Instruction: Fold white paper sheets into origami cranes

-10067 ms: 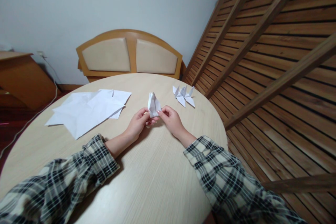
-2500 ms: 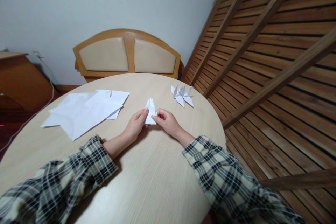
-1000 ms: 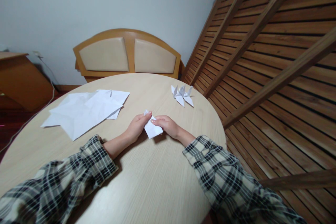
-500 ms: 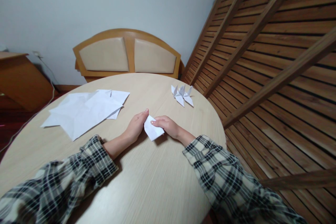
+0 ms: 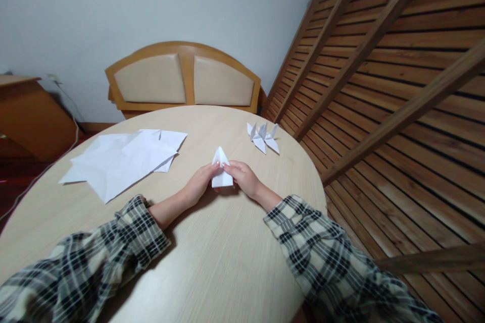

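Observation:
Between both hands is a small piece of folded white paper [image 5: 222, 180], its pointed end facing away from me and a straight edge toward me. My left hand [image 5: 200, 181] grips its left side, thumb on top. From the right, my right hand [image 5: 244, 177] pinches it the same way, the two thumbs close together on the upper face. Fingers underneath are mostly hidden by the paper. Farther off to the right, folded white paper cranes [image 5: 261, 137] stand close together on the round table [image 5: 204, 252].
Several loose white paper sheets [image 5: 121, 159] lie overlapping on the table's left side. Beyond the far edge stands a wooden headboard [image 5: 189, 50] with cream panels. A slatted wooden frame [image 5: 379, 86] leans along the right. A wooden cabinet [image 5: 34, 116] stands at far left.
The folded paper has been turned, so its point now faces away from me. Both thumbs have come together on top of it. Cranes and sheets have stayed put.

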Available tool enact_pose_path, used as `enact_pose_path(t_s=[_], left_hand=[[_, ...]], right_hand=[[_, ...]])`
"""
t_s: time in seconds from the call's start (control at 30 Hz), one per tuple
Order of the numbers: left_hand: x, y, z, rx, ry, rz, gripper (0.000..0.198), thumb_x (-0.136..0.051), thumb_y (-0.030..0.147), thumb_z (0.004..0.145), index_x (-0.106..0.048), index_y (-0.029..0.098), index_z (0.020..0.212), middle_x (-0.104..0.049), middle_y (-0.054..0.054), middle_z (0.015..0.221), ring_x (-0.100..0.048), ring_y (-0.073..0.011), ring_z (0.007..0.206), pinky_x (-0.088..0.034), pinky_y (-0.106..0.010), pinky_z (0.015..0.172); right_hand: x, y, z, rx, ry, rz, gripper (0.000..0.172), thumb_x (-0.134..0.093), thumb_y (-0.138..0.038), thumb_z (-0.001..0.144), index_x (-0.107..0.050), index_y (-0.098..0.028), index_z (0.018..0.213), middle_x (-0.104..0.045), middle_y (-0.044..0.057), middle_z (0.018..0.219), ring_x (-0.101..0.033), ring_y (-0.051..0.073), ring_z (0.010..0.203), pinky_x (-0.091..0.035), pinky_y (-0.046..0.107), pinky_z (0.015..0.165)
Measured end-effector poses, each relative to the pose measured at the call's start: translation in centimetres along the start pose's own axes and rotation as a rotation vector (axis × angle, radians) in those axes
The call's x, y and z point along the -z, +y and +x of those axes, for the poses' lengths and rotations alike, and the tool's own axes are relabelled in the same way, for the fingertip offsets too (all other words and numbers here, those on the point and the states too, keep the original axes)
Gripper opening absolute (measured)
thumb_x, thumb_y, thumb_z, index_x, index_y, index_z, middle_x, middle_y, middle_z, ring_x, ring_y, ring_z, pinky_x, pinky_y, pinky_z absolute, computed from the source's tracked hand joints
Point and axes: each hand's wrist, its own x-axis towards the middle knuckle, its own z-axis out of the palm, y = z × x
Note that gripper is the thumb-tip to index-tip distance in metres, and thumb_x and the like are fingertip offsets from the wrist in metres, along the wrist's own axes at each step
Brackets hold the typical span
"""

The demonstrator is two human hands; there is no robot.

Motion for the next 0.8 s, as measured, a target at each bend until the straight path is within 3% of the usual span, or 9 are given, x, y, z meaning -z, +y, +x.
enact_pose_path(t_s=[0.13,0.43,0.7,0.8], left_hand=[[-0.3,0.5,-0.4,-0.060,-0.023,0.106,0.043,-0.062,0.058,0.081,-0.058,0.017,0.070,-0.054,0.001,0.058,-0.047,-0.0131,0.052,-0.039,-0.026,0.052],[-0.2,0.2,-0.2,-0.088,-0.021,0.126,0.045,-0.059,0.060,0.083,-0.057,0.017,0.070,-0.053,0.001,0.056,-0.047,-0.0124,0.050,-0.039,-0.026,0.050],[-0.4,0.5,-0.4,-0.050,-0.065,0.049,0.031,-0.065,0.047,0.082,-0.057,0.017,0.080,-0.060,-0.001,0.060,-0.054,-0.0131,0.052,-0.044,-0.027,0.054],[-0.3,0.3,-0.4,-0.037,-0.043,-0.008,0.030,-0.066,0.044,0.082,-0.058,0.015,0.085,-0.064,-0.003,0.065,-0.056,-0.0123,0.054,-0.045,-0.026,0.055]], right_hand=[[0.2,0.8,0.4,0.068,0.090,-0.037,0.036,-0.056,-0.052,0.087,-0.056,-0.018,0.074,-0.052,-0.001,0.062,-0.045,0.012,0.057,-0.033,0.026,0.054],[0.3,1.0,0.2,0.073,0.099,-0.115,0.040,-0.052,-0.055,0.089,-0.054,-0.019,0.072,-0.048,-0.003,0.058,-0.044,0.012,0.055,-0.034,0.026,0.053],[0.1,0.2,0.2,0.103,0.181,-0.186,0.038,-0.053,-0.054,0.088,-0.048,-0.020,0.072,-0.045,-0.005,0.055,-0.043,0.010,0.050,-0.031,0.025,0.049],[0.1,0.3,0.2,0.147,0.237,-0.183,0.031,-0.062,-0.048,0.083,-0.045,-0.022,0.083,-0.044,-0.008,0.056,-0.042,0.010,0.050,-0.030,0.024,0.050]])
